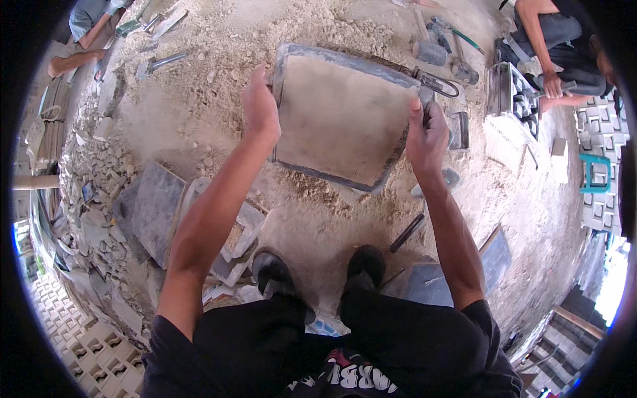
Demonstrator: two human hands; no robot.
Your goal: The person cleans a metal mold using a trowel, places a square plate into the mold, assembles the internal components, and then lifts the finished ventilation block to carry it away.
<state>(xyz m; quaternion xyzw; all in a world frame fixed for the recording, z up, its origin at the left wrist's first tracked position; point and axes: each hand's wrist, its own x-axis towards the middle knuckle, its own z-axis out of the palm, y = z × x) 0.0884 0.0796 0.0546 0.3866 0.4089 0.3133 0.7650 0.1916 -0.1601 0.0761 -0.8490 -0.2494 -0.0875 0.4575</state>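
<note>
In front of me, tilted slightly, is a wide, shallow rectangular grey-rimmed tray (332,174) with a flat, dusty tan face. My left hand (261,109) grips its left edge, the fingers partly hidden behind the rim. At the right edge my right hand (428,136) is closed round the rim, its thumb up and its fingers curled. Just beyond that hand, a looped dark metal piece (438,83) sticks out by the tray's far right corner. Whether the tan face is loose powder or a solid surface, I cannot tell.
Mallets (430,53) lie at the far right, a hammer (162,63) at the far left. Grey slabs (158,205) and broken stone (93,212) cover the left side. A dark bar (407,232) rests near my right boot (366,265). Other people sit at both far sides; one (551,83) holds a tool.
</note>
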